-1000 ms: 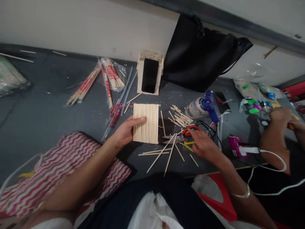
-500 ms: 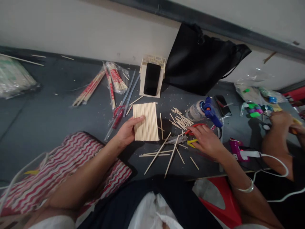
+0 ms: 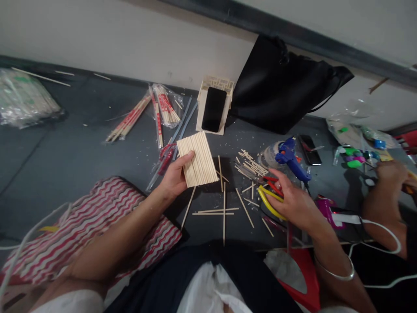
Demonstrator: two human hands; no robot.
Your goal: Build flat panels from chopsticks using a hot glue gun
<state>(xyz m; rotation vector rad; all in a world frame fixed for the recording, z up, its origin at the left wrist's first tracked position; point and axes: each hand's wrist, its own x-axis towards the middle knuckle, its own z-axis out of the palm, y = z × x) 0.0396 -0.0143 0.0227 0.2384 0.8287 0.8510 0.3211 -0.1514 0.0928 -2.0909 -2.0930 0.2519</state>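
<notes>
a short white sleeve [image 3: 81, 300] is worn on the left arm, its hem set near the elbow, and only a pale edge of the right sleeve [image 3: 335, 310] is shown; the right forearm [image 3: 329, 245] is ringed by a slim, shiny silver bangle [image 3: 352, 270], while the left hand [image 3: 176, 177] and right hand [image 3: 295, 202] are left bare. the lap is covered by dark navy cloth [image 3: 146, 276], broken in the middle by crumpled white fabric [image 3: 198, 292]; the garment's cut cannot be made out

Black bag [image 3: 289, 87] rests against the wall [image 3: 130, 34] before me; striped fabric [image 3: 94, 208] lies on the grey tabletop [image 3: 74, 143]; one dark phone [image 3: 310, 152] lies flat
</notes>
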